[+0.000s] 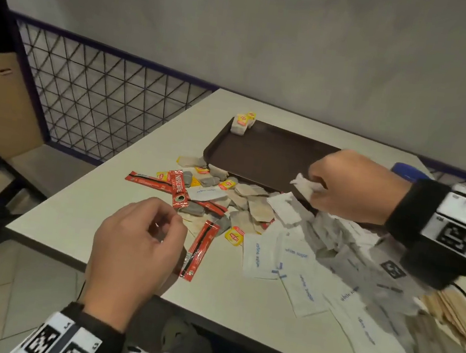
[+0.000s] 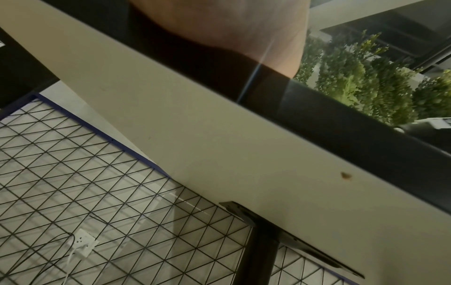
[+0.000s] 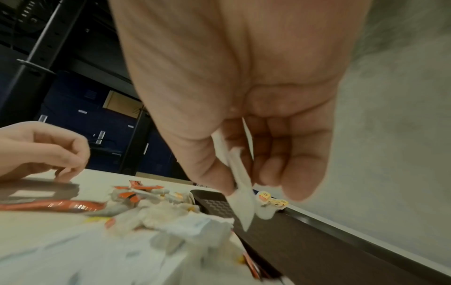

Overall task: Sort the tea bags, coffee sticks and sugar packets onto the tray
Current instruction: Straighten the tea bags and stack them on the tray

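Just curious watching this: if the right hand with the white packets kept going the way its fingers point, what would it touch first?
Probably the brown tray: the right hand points its white packets down over its near edge, though depth is unclear.

Dim, even indoor light; soft shadows under the left hand. Motion blur on sugar packets below the right hand. Wrist views wide-angle, skewed, close skin unfocused.

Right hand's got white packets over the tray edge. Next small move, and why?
Probably carry the right hand further over the tray and set its white packets down in a bare area, away from the tea bags in the far corner. The packets are pinched above the near rim, and most of the tray is bare, so a separate sugar spot is free.
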Available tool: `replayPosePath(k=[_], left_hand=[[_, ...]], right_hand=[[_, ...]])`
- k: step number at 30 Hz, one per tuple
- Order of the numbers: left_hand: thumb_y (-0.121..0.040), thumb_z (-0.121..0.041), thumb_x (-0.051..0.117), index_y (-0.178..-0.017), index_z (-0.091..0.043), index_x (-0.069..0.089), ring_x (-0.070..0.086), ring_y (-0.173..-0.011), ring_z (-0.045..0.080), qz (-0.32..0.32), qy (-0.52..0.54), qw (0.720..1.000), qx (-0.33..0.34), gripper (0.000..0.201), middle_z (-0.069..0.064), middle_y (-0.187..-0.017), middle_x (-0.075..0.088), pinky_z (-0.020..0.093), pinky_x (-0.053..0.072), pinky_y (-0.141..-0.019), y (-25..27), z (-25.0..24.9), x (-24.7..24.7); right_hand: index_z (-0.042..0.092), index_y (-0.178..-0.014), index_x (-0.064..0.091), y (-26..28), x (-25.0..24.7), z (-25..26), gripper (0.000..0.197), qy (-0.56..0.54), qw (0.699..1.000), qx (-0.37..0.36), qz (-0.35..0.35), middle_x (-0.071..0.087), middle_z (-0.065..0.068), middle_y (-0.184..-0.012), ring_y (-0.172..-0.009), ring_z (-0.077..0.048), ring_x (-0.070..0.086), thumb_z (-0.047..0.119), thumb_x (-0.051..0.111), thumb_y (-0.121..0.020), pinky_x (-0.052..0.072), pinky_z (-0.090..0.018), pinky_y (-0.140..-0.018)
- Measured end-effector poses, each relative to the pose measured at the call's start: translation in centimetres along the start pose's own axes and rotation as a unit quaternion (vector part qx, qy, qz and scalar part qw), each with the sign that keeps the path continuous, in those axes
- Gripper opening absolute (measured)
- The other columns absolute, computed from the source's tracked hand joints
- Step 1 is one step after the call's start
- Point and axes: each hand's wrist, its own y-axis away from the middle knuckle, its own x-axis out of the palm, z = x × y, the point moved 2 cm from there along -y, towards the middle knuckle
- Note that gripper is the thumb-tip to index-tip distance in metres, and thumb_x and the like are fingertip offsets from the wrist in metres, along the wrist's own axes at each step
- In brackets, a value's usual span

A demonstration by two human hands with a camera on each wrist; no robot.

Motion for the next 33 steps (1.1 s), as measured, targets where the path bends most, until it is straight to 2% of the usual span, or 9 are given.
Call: replayPosePath(k=[4,7,9,14,20,24,26,29,33], left_hand=[[-0.088,-0.023,0.067,-0.076,-0.026,0.067,0.061,-0.072,0.012,-0.006,-0.006,1.000,-0.012,0.012,-0.014,-0.071,0.064,0.043,0.055,-0.067,0.1,-0.1,0.0],[-0.089,-0.021,0.067,-0.076,-0.025,0.067,0.061,-0.072,0.012,-0.005,-0.010,1.000,-0.019,0.014,-0.013,-0.071,0.065,0.043,0.055,-0.068,0.1,-0.3,0.0],[-0.089,-0.021,0.066,-0.075,-0.026,0.066,0.061,-0.071,0.011,-0.006,-0.014,1.000,-0.026,0.015,-0.013,-0.070,0.064,0.042,0.055,-0.068,0.1,-0.3,0.0],[-0.091,-0.024,0.065,-0.078,-0.025,0.067,0.060,-0.071,0.009,0.006,-0.021,0.999,-0.034,0.013,-0.012,-0.070,0.064,0.040,0.056,-0.066,0.0,-0.4,0.1],[-0.092,-0.024,0.063,-0.080,-0.023,0.068,0.059,-0.071,0.011,0.002,-0.032,0.999,-0.036,0.013,-0.010,-0.071,0.064,0.039,0.056,-0.066,0.0,-0.7,0.1],[-0.092,-0.025,0.063,-0.081,-0.023,0.068,0.058,-0.071,0.009,0.003,-0.040,0.999,-0.032,0.012,-0.011,-0.071,0.063,0.036,0.055,-0.066,0.0,-0.6,0.1],[-0.092,-0.025,0.063,-0.081,-0.023,0.068,0.058,-0.072,0.009,0.002,-0.041,0.999,-0.029,0.012,-0.011,-0.072,0.063,0.036,0.055,-0.065,0.0,-0.6,0.2],[-0.092,-0.024,0.063,-0.081,-0.022,0.068,0.059,-0.071,0.010,-0.003,-0.038,0.999,-0.020,0.012,-0.010,-0.071,0.063,0.034,0.054,-0.064,0.1,-0.4,0.2],[-0.092,-0.023,0.064,-0.080,-0.022,0.068,0.058,-0.069,0.009,-0.006,-0.043,0.999,-0.011,0.013,-0.011,-0.070,0.063,0.034,0.052,-0.063,0.0,-0.4,0.3]], right_hand=[[0.020,-0.082,0.062,3.7,2.0,-1.6,0.023,-0.021,0.990,0.028,0.135,0.065,-0.002,-0.078,-0.065,-0.014,0.059,0.041,0.070,-0.090,0.059,-0.036,-0.069],[0.024,-0.086,0.063,4.7,3.5,-2.1,0.060,-0.073,0.964,0.026,0.253,0.068,0.004,-0.083,-0.068,-0.011,0.056,0.083,0.063,-0.072,0.053,-0.030,-0.067],[0.022,-0.089,0.063,3.9,2.9,-2.2,0.077,-0.086,0.965,0.024,0.248,0.066,0.005,-0.085,-0.071,-0.012,0.056,0.094,0.049,-0.067,0.050,-0.031,-0.068],[0.025,-0.100,0.054,1.0,1.7,-0.2,0.049,-0.119,0.989,0.029,0.079,0.061,0.002,-0.094,-0.083,-0.017,0.059,0.071,0.062,-0.083,0.055,-0.041,-0.079],[0.029,-0.109,0.058,-0.6,4.5,0.9,0.034,-0.129,0.987,0.019,0.098,0.062,0.004,-0.101,-0.086,-0.016,0.061,0.049,0.073,-0.086,0.059,-0.042,-0.085],[0.029,-0.099,0.061,0.6,4.3,-0.2,0.017,-0.160,0.986,0.029,0.032,0.062,0.004,-0.096,-0.082,-0.015,0.060,0.027,0.073,-0.087,0.059,-0.040,-0.079],[0.030,-0.092,0.059,1.7,4.1,-1.4,0.014,-0.153,0.987,0.037,0.014,0.063,0.003,-0.089,-0.078,-0.017,0.061,0.028,0.072,-0.085,0.060,-0.043,-0.078],[0.031,-0.085,0.056,3.5,4.2,-3.2,0.014,-0.106,0.993,0.053,0.030,0.063,0.003,-0.081,-0.073,-0.018,0.064,0.033,0.070,-0.086,0.061,-0.044,-0.074],[0.031,-0.092,0.058,5.2,5.1,-4.0,0.018,-0.062,0.985,0.081,0.138,0.066,0.005,-0.086,-0.078,-0.014,0.066,0.046,0.067,-0.090,0.062,-0.035,-0.080]])
